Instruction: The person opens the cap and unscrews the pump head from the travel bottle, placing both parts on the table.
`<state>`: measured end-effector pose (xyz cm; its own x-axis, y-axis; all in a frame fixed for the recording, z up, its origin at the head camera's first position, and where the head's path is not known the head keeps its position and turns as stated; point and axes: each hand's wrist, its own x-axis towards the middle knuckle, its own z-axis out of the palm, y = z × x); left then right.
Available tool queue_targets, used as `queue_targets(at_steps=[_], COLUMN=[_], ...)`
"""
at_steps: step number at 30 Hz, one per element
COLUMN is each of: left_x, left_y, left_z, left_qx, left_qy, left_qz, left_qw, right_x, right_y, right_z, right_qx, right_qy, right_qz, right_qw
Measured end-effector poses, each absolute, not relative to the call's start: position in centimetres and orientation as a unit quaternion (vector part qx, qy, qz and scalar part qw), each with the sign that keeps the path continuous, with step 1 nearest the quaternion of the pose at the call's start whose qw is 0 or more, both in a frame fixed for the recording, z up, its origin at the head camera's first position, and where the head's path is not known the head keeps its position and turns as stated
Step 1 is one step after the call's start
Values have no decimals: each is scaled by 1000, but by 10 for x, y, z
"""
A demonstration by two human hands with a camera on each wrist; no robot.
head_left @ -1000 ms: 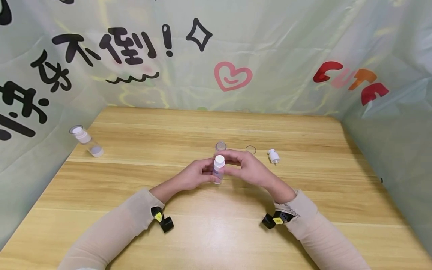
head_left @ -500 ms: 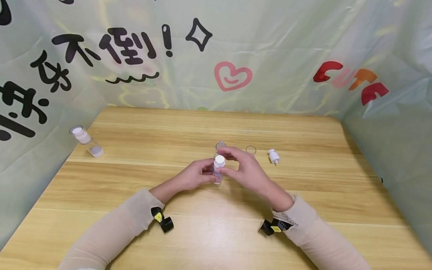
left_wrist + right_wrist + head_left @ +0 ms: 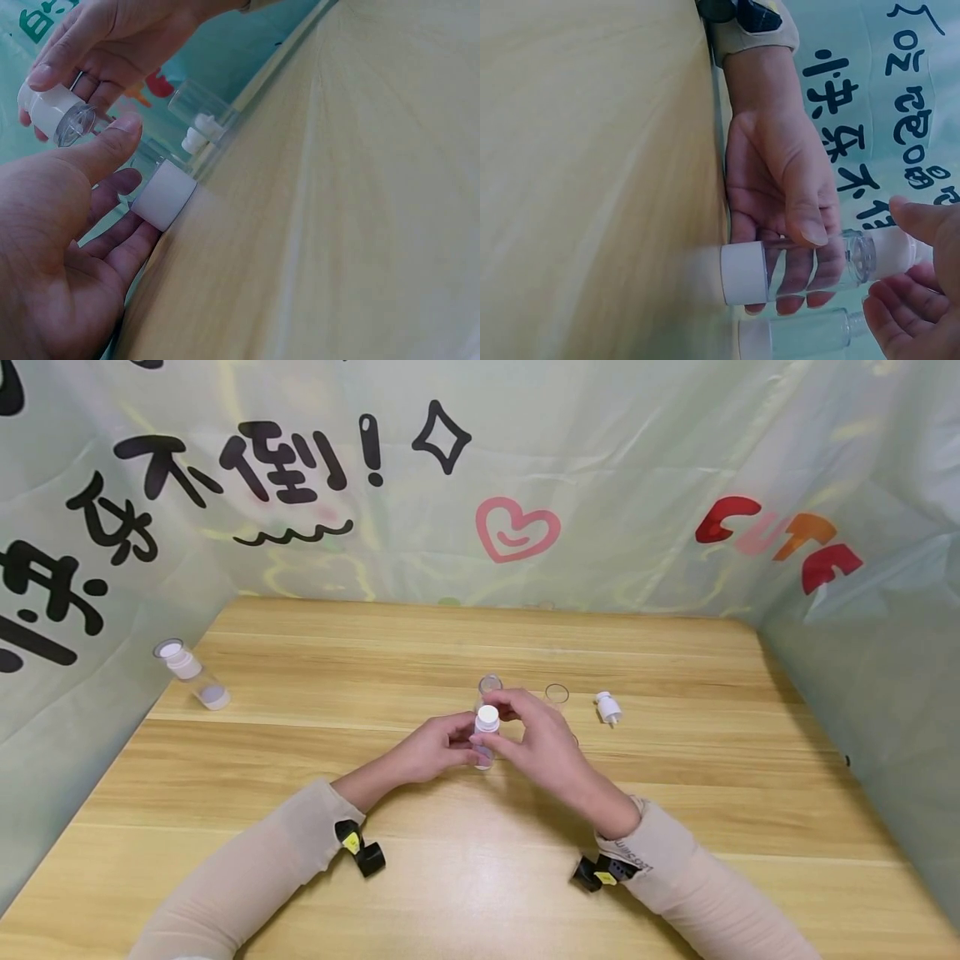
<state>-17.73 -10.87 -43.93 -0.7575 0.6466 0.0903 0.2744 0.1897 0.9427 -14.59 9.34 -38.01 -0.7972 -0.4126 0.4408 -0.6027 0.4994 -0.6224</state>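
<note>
I find the bottle point(image 3: 487, 727) at the centre of the frame, its long axis upright, set directly between my two hands. My left hand point(image 3: 437, 747) holds the clear body low down, thumb in front and fingers curled behind, just above the white base point(image 3: 744, 274). My right hand point(image 3: 551, 739) pinches the white collar point(image 3: 49, 109) between thumb and fingers, so of the two it is nearer the top. The base appears to rest on the tabletop point(image 3: 480, 877); contact is not certain. A loose white pump point(image 3: 608, 708) lies right of centre, well apart from both hands.
</note>
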Motion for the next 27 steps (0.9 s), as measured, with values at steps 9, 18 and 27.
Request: queue_targets(at_steps=[9,18,27], left_x=[-178,-178,-178], left_y=[-109,-109,-110], left_z=[-440,-440,-441], left_qx=[311,306,298], left_qy=[766,763,764], left_qz=[542,547,549], left_qw=[150,158,164], right_x=[-145,-154,-161], right_y=[92,98,105], right_z=[-382,-380,-378], right_qx=[299,328,333], right_qy=[-860,-833,-808], right_qz=[392,442,487], right_qw=[128,58,-14])
